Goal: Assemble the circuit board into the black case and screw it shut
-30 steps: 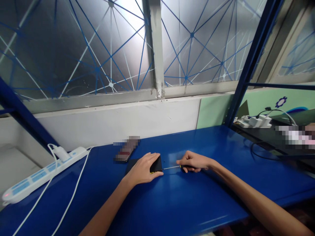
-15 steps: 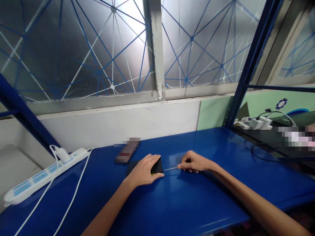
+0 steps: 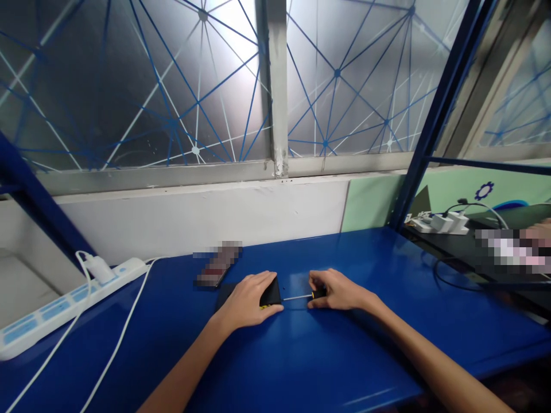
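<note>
A flat black device [image 3: 271, 294] with small yellow marks on its near edge lies on the blue table [image 3: 327, 355]. My left hand [image 3: 247, 298] rests flat on top of it, fingers together, pressing it down. My right hand [image 3: 338, 289] is closed around the black-and-yellow handle of a small screwdriver [image 3: 303, 296]. Its thin metal shaft lies level and points left, with the tip at the right edge of the device.
A blurred dark object [image 3: 217, 264] lies just behind the device. A white power strip [image 3: 64, 301] with a plugged charger and white cables sits at the left. At the right, a blue frame post [image 3: 424, 132], a black cable [image 3: 456, 281] and more chargers [image 3: 443, 222].
My right hand has moved slightly left and shifted its grip, so the screwdriver's handle now shows. The left hand stays on the device. The view has shifted a little.
</note>
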A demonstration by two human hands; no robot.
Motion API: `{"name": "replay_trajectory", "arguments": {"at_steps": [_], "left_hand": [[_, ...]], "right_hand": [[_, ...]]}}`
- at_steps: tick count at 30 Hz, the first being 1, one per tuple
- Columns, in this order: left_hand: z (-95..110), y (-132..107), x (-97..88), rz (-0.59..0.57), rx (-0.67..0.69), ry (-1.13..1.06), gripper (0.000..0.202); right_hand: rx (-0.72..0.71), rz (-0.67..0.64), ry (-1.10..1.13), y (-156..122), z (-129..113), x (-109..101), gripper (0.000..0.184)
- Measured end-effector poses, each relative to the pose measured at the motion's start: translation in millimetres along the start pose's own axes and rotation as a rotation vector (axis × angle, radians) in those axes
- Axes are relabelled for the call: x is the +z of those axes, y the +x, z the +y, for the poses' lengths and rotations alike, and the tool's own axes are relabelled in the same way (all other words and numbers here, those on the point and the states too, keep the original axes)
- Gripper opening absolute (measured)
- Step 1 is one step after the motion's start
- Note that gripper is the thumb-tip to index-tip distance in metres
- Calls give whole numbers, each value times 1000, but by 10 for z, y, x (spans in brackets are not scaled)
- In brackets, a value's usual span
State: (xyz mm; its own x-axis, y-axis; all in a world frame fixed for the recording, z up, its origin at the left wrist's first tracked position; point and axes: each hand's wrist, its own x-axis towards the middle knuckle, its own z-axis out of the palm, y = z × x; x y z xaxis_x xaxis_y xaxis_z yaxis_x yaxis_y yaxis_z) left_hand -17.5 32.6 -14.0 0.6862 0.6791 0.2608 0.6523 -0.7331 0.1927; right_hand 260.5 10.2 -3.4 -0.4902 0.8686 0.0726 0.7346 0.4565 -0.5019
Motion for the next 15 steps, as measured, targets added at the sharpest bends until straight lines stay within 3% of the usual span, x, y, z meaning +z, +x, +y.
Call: {"name": "replay_trajectory", "arguments": {"at_steps": [9,15], "left_hand": [[25,9,-23,-14,-30,16,71],[47,13,-41,-32,-42,27,73]], "right_hand": [[-47,-25,177,-10,36,-83,26],[-22,-78,209,10,160,-66,44]]}}
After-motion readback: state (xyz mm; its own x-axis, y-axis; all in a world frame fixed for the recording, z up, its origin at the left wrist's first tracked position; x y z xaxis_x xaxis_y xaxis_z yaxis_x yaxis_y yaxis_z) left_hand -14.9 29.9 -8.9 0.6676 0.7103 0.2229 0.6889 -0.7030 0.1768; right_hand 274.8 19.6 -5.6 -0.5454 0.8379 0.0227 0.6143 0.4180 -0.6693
